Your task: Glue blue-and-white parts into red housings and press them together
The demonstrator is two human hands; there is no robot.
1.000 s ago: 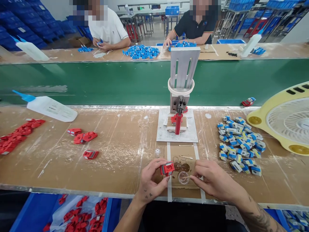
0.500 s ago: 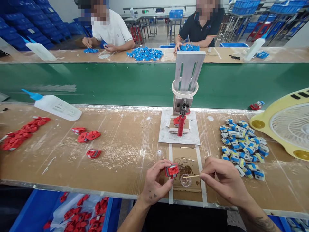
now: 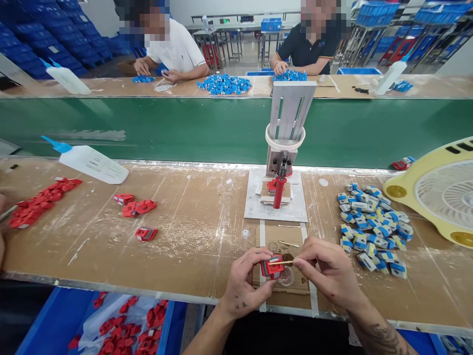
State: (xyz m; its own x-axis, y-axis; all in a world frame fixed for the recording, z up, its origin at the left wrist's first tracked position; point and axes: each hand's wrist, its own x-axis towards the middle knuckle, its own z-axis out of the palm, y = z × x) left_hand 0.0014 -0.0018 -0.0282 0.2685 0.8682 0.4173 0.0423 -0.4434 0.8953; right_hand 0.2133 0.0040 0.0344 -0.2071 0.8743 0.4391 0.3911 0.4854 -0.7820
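Note:
Near the front edge of the table, my left hand (image 3: 247,283) grips a red and grey part (image 3: 272,267) between thumb and fingers, its hollow side facing up. My right hand (image 3: 328,273) pinches a thin wooden stick (image 3: 281,263), whose tip lies over the hollow of that part. Partly behind the part is a small clear round dish (image 3: 287,277) on a piece of cardboard (image 3: 295,287). Beyond the hands stands a press with a red handle (image 3: 280,193) on a white base plate (image 3: 254,209), with another red part under it.
Blue, white and yellow parts (image 3: 375,227) lie in a pile at right beside a yellow fan (image 3: 395,190). Red parts (image 3: 44,202) and a white bottle (image 3: 94,164) are at left. A blue bin (image 3: 48,320) sits below. Two people work across the green belt (image 3: 185,128).
The stick in my right hand has moved left from the dish to the red part. My left hand has shifted slightly right with the part, which now overlaps the dish.

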